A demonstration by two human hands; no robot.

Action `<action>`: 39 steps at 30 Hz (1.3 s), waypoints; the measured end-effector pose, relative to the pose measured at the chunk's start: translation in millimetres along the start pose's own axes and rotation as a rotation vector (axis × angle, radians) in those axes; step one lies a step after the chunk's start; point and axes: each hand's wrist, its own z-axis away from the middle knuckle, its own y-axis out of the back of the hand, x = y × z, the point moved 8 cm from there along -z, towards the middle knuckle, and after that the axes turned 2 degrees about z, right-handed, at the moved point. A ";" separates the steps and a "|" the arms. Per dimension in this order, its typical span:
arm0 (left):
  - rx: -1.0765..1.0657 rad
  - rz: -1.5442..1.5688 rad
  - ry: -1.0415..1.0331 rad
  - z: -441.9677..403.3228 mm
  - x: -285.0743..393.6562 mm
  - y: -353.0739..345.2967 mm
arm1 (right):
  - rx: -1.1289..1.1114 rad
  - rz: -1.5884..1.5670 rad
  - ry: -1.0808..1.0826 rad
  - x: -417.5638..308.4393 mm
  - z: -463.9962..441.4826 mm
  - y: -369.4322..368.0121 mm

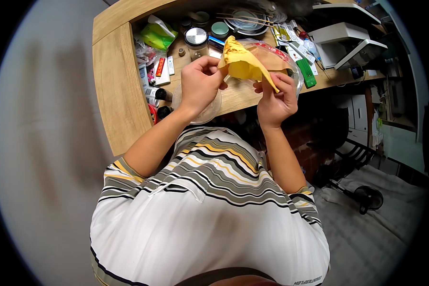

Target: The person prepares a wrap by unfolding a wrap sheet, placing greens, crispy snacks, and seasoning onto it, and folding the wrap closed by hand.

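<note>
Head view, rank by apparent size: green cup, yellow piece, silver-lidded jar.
1. Yellow piece
2. Silver-lidded jar
3. Green cup
Apparent size only; the piece, held up, may be nearer the camera.

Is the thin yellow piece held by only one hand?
No, the left hand grips one side of the thin yellow piece while the right hand grips the other.

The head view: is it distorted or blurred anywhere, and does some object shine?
In the head view, black corners and bowed edges of the desk suggest lens distortion; the same view shows a silver lid catching light, a soft, blotchy pale surface at far left, and a fairly sharp yellow sheet.
</note>
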 end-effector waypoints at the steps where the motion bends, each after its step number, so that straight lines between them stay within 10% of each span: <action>1: 0.012 -0.015 -0.047 -0.4 3.4 5.0 | -0.004 -0.021 0.001 3.1 -2.3 -0.4; 20: 0.207 0.229 -0.210 -21.3 30.5 51.5 | -0.098 -0.048 -0.003 -2.1 -11.2 -21.0; 39: 0.016 -0.241 -0.371 -26.9 57.9 71.3 | -0.086 0.016 0.231 -48.9 -73.7 -30.6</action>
